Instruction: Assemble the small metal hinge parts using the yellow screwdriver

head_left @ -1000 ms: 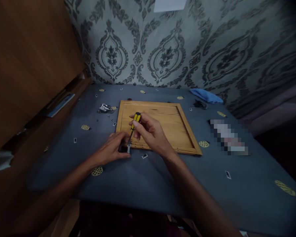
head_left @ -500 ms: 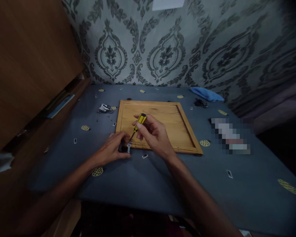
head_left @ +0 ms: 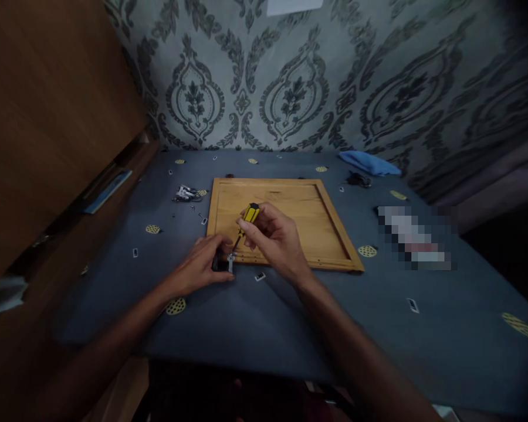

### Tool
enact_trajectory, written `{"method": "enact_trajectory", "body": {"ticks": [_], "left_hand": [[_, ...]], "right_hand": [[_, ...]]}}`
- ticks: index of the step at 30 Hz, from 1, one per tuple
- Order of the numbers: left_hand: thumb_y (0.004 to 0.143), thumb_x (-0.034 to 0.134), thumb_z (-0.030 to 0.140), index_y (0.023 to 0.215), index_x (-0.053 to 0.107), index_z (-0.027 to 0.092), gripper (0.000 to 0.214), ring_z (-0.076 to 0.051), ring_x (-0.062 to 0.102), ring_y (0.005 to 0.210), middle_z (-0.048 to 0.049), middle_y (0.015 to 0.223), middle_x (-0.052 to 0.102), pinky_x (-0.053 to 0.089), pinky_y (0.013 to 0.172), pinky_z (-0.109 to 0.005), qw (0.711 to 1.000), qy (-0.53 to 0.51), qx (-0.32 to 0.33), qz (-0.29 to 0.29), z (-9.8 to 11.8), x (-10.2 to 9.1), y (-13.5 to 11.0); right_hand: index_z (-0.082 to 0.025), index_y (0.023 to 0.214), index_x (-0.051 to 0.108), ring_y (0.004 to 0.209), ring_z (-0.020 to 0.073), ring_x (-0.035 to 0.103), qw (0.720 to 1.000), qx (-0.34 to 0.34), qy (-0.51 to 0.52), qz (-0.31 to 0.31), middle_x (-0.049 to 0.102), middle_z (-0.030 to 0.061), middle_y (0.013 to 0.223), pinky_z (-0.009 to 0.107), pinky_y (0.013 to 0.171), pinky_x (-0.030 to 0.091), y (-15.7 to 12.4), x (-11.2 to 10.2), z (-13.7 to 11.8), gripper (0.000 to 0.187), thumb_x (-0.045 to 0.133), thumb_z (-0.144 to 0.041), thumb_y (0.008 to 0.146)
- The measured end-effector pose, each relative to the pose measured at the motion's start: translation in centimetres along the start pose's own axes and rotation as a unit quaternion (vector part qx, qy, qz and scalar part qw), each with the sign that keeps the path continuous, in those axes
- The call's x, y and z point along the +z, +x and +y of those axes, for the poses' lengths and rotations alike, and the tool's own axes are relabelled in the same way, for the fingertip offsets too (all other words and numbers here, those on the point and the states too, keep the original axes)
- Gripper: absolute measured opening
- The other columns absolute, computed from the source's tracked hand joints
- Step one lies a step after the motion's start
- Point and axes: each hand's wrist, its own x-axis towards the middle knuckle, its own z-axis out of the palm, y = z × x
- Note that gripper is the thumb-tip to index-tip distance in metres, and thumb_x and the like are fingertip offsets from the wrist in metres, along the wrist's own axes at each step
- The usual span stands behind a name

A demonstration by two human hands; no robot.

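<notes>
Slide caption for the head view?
Left hand holds a silvery metal fitting at a wooden panel; right hand aims a yellow-black screwdriver at it.

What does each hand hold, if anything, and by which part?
The right hand holds a screwdriver by its handle. The left hand curls around a metal fitting; exact contact is unclear.

Open desk lies in front of the hands, and a lane runs between the wooden panel and the pixelated object. A hand could pass low over the panel's right half, clearing its raised rim. Left hand, right hand, small metal fitting and tilted screwdriver block its near left corner; metal parts obstruct the left, the wall the back
</notes>
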Motion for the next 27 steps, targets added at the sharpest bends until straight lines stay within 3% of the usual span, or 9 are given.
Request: {"method": "enact_trajectory", "body": {"ticks": [7,15,21,27], "left_hand": [[0.075,0.086,0.032,0.108,0.054,0.024,0.047,-0.028,0.063,0.103,-0.0038,0.109,0.068,0.047,0.094,-0.043,1.000,0.000,0.002,0.000,-0.14,0.02,0.05],[0.075,0.085,0.030,0.111,0.053,0.025,0.048,-0.029,0.063,0.105,-0.0033,0.110,0.068,0.045,0.094,-0.043,1.000,0.001,-0.004,0.001,0.24,-0.06,0.03],[0.075,0.085,0.030,0.111,0.053,0.024,0.049,-0.028,0.062,0.102,-0.0033,0.108,0.068,0.044,0.093,-0.042,1.000,0.001,-0.008,0.000,0.13,-0.01,0.07],[0.076,0.084,0.032,0.114,0.053,0.024,0.050,-0.029,0.062,0.104,-0.0044,0.110,0.069,0.044,0.094,-0.041,1.000,0.002,-0.011,-0.005,0.13,-0.17,0.06]], "right_hand": [[-0.021,0.087,0.061,0.059,0.0122,0.060,1.000,0.006,0.009,-0.029,0.059,-0.0043,0.066,0.029,0.057,0.050,-0.07,0.08,-0.20,0.033,0.073,-0.052,0.088],[-0.023,0.085,0.052,0.054,0.0089,0.056,0.999,0.022,0.045,-0.008,0.059,-0.0054,0.073,0.025,0.050,0.047,-0.18,0.57,0.24,0.041,0.080,-0.053,0.082],[-0.020,0.092,0.063,0.059,0.0113,0.059,1.000,0.015,0.008,-0.024,0.059,-0.0035,0.070,0.027,0.056,0.049,-0.14,0.18,0.21,0.024,0.070,-0.043,0.091],[-0.021,0.082,0.056,0.054,0.0090,0.056,0.999,0.008,0.049,-0.008,0.057,-0.0055,0.068,0.024,0.050,0.046,-0.18,0.45,0.40,0.036,0.079,-0.048,0.084]]}}
